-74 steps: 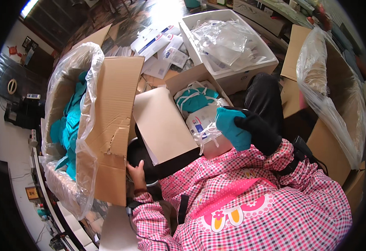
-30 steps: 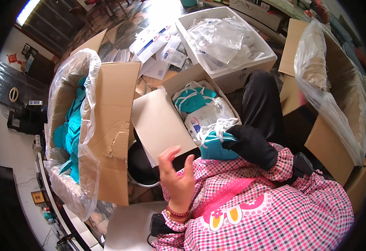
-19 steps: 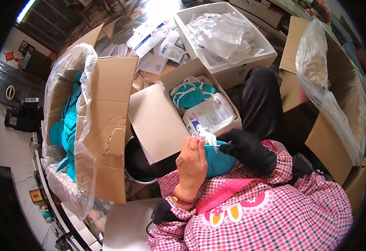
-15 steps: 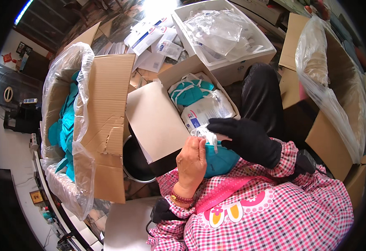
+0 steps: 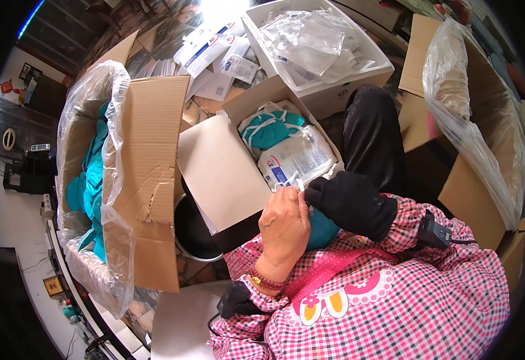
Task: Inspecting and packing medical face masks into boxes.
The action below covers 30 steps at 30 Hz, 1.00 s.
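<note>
A teal face mask (image 5: pixel 322 230) rests at my lap, mostly covered by my hands. My left hand (image 5: pixel 283 221), bare, pinches the mask's white straps (image 5: pixel 294 182) between thumb and fingers. On the other side, my right hand (image 5: pixel 354 203) in a black glove is closed at the same straps, its fingertips close to the left thumb. Just beyond both hands stands an open white carton (image 5: pixel 220 174). In it lie another teal mask with white straps (image 5: pixel 274 130) and white printed packets (image 5: pixel 301 157).
At left, a cardboard box (image 5: pixel 148 180) lined with clear plastic holds many teal masks (image 5: pixel 96 180). A white foam box (image 5: pixel 358 84) of clear bags stands beyond the carton, beside printed packets (image 5: pixel 205 53) on the floor. Another plastic-lined box (image 5: pixel 484 138) is at right.
My right hand has come down and left, its fingers closing in at the straps beside my left hand. The mask is now more hidden behind the hands.
</note>
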{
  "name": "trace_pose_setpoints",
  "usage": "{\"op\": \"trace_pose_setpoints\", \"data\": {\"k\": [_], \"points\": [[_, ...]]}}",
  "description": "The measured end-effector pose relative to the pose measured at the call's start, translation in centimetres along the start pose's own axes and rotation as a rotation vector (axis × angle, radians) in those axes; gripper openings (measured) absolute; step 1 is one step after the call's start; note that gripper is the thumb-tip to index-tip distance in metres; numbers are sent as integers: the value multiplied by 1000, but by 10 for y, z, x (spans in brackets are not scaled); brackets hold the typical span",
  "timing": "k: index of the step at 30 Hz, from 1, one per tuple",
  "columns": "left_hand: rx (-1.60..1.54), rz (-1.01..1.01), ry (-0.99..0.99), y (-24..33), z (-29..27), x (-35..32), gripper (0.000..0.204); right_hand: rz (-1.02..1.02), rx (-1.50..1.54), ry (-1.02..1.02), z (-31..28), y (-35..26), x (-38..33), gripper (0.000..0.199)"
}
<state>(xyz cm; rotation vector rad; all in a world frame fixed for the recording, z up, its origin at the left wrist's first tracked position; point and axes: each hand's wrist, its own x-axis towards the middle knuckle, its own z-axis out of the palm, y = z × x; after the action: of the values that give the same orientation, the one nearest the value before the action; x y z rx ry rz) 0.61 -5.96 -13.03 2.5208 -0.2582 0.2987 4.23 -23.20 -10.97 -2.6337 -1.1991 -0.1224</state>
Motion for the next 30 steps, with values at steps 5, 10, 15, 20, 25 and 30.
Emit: {"op": "trace_pose_setpoints", "data": {"k": [5, 10, 15, 20, 25, 30], "points": [[-11, -33, 26, -5, 10, -2, 18, 28, 110, 53, 0, 1, 2, 19], [76, -45, 32, -12, 9, -1, 21, -186, -106, 60, -7, 4, 6, 7], [-13, -21, 46, -14, 9, -3, 23, -236, 78, -130, -33, -4, -10, 7], [-32, -10, 21, -10, 11, -7, 21, -248, 183, -332, -51, -4, -25, 6], [36, -122, 44, -45, 13, -17, 28, -277, 236, -385, -58, -9, -46, 6], [-211, -266, 141, -44, -68, 25, 29, -91, 184, -262, -56, 16, -72, 7]]}}
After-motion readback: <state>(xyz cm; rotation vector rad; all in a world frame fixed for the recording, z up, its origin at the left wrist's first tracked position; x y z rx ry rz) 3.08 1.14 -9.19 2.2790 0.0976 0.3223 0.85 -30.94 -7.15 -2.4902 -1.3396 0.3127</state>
